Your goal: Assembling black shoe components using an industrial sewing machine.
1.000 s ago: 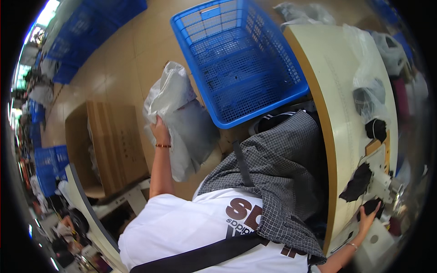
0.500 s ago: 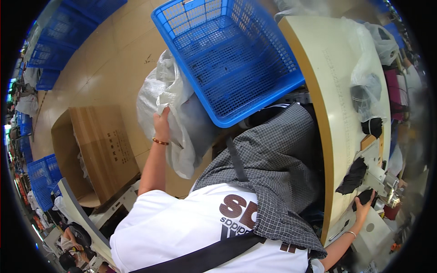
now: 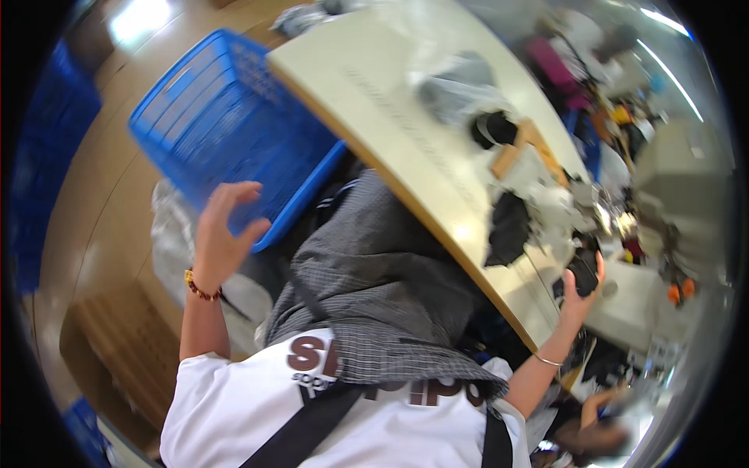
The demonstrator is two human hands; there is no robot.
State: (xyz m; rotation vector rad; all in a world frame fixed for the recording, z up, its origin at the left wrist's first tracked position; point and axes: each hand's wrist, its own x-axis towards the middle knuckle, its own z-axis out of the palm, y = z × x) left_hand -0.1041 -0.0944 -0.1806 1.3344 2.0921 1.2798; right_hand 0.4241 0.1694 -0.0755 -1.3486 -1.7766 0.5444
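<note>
My left hand (image 3: 221,238) is raised with nothing in it, thumb and fingers apart, in front of the blue plastic basket (image 3: 303,195). Below and beside that hand, a whitish woven sack (image 3: 173,226) hangs loosely. At the right, my right hand (image 3: 581,287) has its thumb and fingers around a small black piece, apparently fabric (image 3: 579,269), by the metal parts of what looks like a sewing machine (image 3: 601,214). A dark fabric piece (image 3: 509,230) lies on the pale table (image 3: 374,101) just left of it. Motion blurs the machine's details.
Farther along the table are a clear plastic bag with grey contents (image 3: 460,86), a black bundle (image 3: 493,129) and a wooden piece (image 3: 505,160). A cardboard box (image 3: 117,335) stands on the floor at left. Another person's arm (image 3: 597,405) shows at lower right.
My left hand has let go of the white sack and opened, rising beside the basket. The view has turned, so table and basket sit farther left. My right hand stays at the black piece.
</note>
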